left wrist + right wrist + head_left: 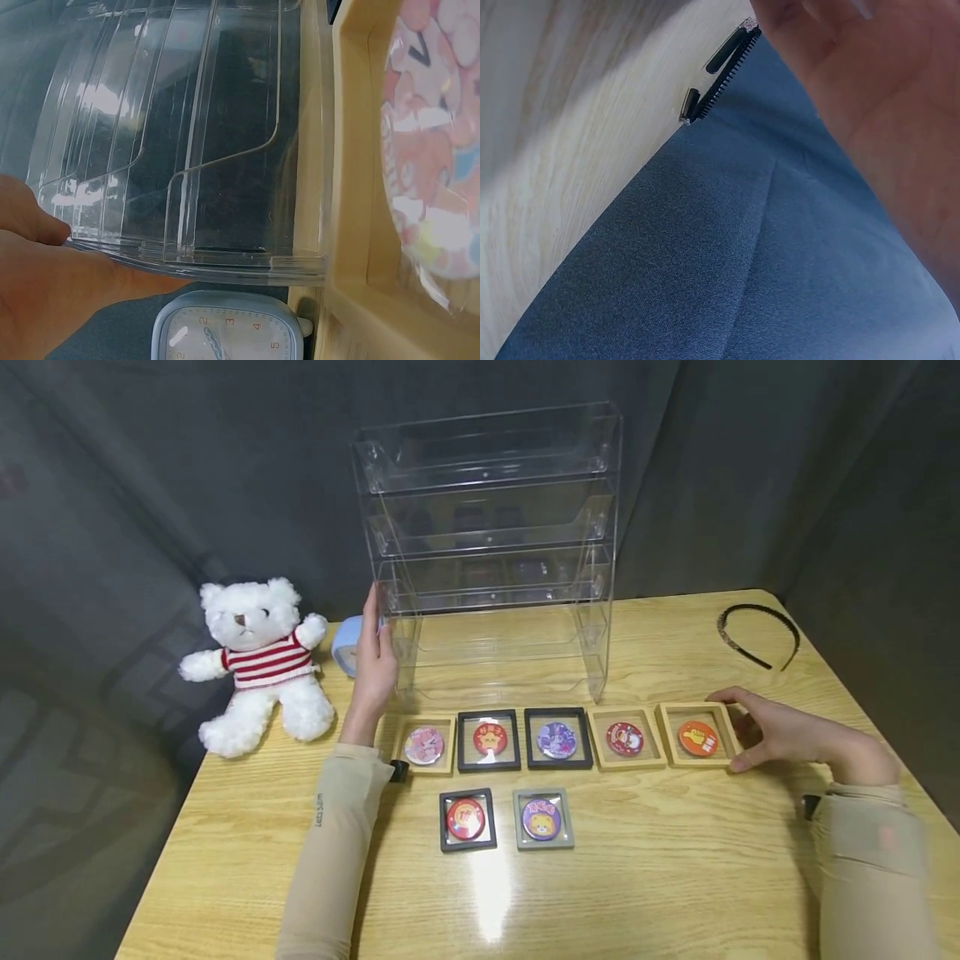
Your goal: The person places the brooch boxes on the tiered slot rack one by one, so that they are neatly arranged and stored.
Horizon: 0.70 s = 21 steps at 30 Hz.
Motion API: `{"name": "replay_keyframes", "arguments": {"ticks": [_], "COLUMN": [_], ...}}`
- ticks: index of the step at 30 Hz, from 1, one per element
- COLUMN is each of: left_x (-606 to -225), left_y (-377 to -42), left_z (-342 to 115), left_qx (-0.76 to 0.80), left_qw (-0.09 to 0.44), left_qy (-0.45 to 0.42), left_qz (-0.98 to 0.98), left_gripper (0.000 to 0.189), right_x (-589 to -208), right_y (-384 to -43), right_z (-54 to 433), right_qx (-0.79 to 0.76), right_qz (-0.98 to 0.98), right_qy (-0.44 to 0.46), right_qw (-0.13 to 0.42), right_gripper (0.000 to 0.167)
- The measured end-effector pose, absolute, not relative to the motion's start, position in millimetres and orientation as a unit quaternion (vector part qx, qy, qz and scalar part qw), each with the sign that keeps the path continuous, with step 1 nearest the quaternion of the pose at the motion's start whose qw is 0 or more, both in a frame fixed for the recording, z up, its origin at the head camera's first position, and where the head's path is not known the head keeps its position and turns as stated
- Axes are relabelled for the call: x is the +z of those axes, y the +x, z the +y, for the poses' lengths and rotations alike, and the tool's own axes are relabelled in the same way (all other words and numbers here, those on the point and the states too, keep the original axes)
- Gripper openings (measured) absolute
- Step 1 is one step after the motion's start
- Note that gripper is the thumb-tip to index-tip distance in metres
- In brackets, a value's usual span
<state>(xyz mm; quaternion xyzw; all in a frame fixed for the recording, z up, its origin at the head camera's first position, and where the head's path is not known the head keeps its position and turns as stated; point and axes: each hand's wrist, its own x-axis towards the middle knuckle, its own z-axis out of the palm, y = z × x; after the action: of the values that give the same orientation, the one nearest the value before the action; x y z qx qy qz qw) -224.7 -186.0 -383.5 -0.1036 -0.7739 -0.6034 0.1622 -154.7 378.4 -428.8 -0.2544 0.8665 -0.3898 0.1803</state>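
My left hand (373, 664) rests with straight fingers against the left side of a clear tiered display rack (487, 545). In the left wrist view, the rack's side panel (240, 271) meets that hand. At the right end of a row of badge frames, my right hand (780, 731) grips a light wood frame (663, 735) by its right side, thumb at the near corner and a finger at the far one. An orange thumbs-up badge (697, 738) shows in it. Leftward stand another wood frame (656, 752), two black frames (558, 765) and a wood frame with a pink badge (424, 746).
Nearer lie a black frame (468, 847) with a red badge and a grey frame (545, 843) with a bear badge. A white teddy bear (262, 664) sits left, beside a blue clock (347, 647). A headband (757, 610) lies at the back right. Dark curtains hang behind.
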Motion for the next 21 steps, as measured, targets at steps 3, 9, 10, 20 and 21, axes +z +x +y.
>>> {"name": "replay_keyframes", "arguments": {"ticks": [3, 9, 10, 20, 21], "left_x": [-383, -384, -385, -382, -382], "left_y": [-225, -225, -225, -222, -222], "left_z": [-187, -187, -187, -186, -186], "left_qx": [-0.601, -0.604, -0.604, -0.595, -0.595], "left_qw": [0.164, 0.169, 0.170, 0.164, 0.163], "left_qy": [-0.105, -0.108, -0.109, -0.108, -0.107], "left_qz": [-0.775, -0.771, -0.771, -0.779, -0.780], "left_gripper": [0.062, 0.062, 0.062, 0.061, 0.062], "right_x": [-427, -420, -419, -416, -416], "right_y": [-155, -155, -155, -159, -160], "right_z": [376, 370, 369, 369, 369], "right_qx": [-0.392, -0.371, -0.366, -0.312, -0.313], "right_qz": [0.866, 0.880, 0.883, 0.914, 0.915], "right_qy": [-0.245, -0.218, -0.212, -0.190, -0.187], "right_qw": [0.191, 0.201, 0.204, 0.174, 0.174], "right_gripper": [0.090, 0.090, 0.091, 0.106, 0.106]}}
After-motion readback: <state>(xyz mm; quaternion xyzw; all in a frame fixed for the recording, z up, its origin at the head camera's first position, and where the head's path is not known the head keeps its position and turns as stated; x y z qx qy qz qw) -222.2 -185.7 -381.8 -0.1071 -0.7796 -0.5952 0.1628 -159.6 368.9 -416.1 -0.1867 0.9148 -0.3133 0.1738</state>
